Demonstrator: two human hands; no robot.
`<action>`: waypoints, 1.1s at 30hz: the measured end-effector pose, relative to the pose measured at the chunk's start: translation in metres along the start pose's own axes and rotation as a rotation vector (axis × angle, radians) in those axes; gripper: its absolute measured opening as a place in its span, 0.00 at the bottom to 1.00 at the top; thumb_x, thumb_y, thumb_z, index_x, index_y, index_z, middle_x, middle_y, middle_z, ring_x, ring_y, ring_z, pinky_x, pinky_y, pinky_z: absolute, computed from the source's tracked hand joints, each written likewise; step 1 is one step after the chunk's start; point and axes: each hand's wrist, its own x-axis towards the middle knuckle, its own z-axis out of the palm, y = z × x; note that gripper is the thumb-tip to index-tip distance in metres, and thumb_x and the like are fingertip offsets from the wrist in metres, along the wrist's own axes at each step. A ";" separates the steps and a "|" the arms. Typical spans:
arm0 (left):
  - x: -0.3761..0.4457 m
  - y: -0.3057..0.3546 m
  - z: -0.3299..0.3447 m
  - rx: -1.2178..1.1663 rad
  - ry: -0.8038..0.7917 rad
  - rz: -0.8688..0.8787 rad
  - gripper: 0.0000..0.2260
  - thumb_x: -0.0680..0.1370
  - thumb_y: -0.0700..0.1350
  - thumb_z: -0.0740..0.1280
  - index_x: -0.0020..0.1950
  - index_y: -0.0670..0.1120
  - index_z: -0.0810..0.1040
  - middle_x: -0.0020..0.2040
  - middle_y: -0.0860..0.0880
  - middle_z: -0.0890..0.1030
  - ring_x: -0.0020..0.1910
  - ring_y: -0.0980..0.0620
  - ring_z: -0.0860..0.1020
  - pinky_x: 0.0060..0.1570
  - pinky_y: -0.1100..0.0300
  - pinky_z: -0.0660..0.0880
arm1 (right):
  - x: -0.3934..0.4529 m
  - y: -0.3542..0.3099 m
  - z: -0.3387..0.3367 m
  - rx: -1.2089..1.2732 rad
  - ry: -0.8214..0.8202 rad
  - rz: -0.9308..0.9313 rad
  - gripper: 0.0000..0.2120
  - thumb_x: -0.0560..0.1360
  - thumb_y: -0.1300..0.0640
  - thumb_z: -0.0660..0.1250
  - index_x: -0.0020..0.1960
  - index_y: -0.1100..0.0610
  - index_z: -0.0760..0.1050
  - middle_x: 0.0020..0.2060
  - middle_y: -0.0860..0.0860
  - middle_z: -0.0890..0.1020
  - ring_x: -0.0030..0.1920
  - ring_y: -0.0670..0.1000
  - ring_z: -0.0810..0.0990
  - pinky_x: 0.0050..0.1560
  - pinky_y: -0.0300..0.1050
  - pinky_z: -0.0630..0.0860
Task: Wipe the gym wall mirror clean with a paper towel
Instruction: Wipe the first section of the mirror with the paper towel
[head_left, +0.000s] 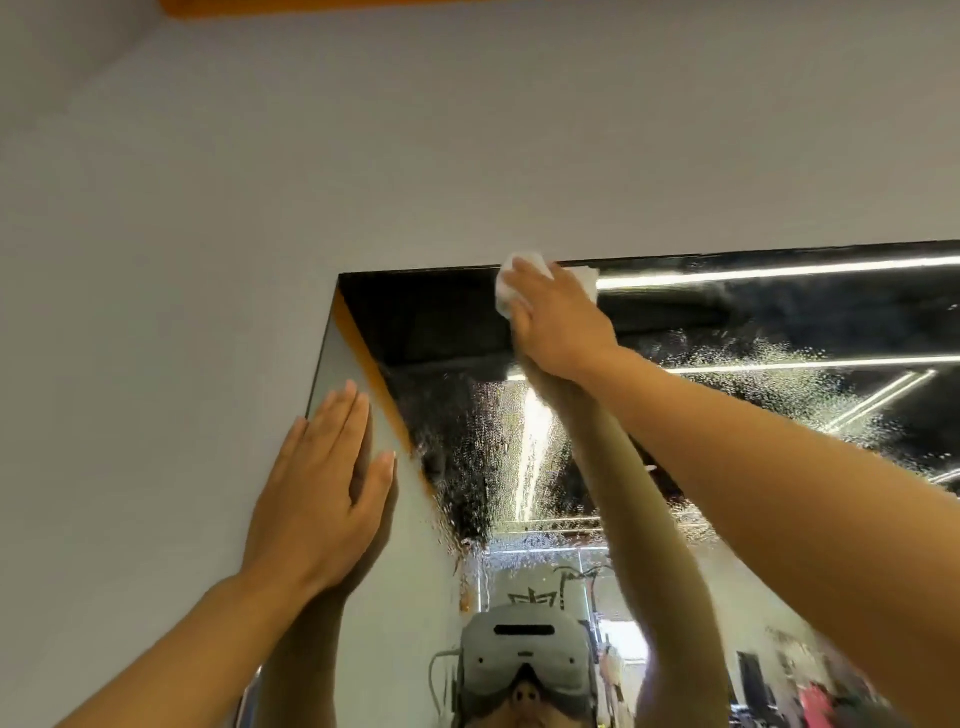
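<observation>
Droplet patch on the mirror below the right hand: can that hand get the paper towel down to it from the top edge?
Probably yes. The right hand presses the paper towel at the mirror top edge, and the droplet patch lies directly below with bare glass between. The left hand rests flat at the left edge, aside.

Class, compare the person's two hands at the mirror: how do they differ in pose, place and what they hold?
The right hand presses a paper towel against the mirror's top edge; the left hand holds nothing. The right hand reaches higher, while the left hand sits lower at the mirror's left edge, partly on the wall. The left hand's fingers lie flat and straight; the right hand's bend over the towel. Both touch the glass.
</observation>
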 end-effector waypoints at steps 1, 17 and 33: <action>-0.001 0.001 0.001 0.005 0.002 0.010 0.36 0.75 0.68 0.39 0.81 0.53 0.47 0.79 0.60 0.45 0.78 0.63 0.42 0.73 0.66 0.35 | -0.003 0.020 -0.010 -0.059 0.038 0.085 0.19 0.84 0.58 0.54 0.74 0.55 0.66 0.71 0.56 0.67 0.69 0.60 0.67 0.66 0.58 0.69; -0.006 0.007 0.003 -0.074 0.072 -0.049 0.31 0.79 0.60 0.45 0.80 0.48 0.51 0.77 0.58 0.48 0.75 0.62 0.46 0.73 0.66 0.41 | -0.042 -0.071 0.038 0.048 -0.140 -0.260 0.21 0.86 0.49 0.52 0.78 0.47 0.62 0.79 0.46 0.60 0.79 0.55 0.52 0.74 0.50 0.54; -0.011 0.000 -0.001 -0.155 -0.026 -0.028 0.34 0.78 0.62 0.46 0.82 0.51 0.48 0.79 0.60 0.43 0.77 0.62 0.42 0.73 0.63 0.41 | -0.056 0.008 -0.002 0.010 0.159 0.270 0.20 0.85 0.55 0.52 0.75 0.59 0.64 0.75 0.57 0.65 0.74 0.64 0.60 0.75 0.56 0.56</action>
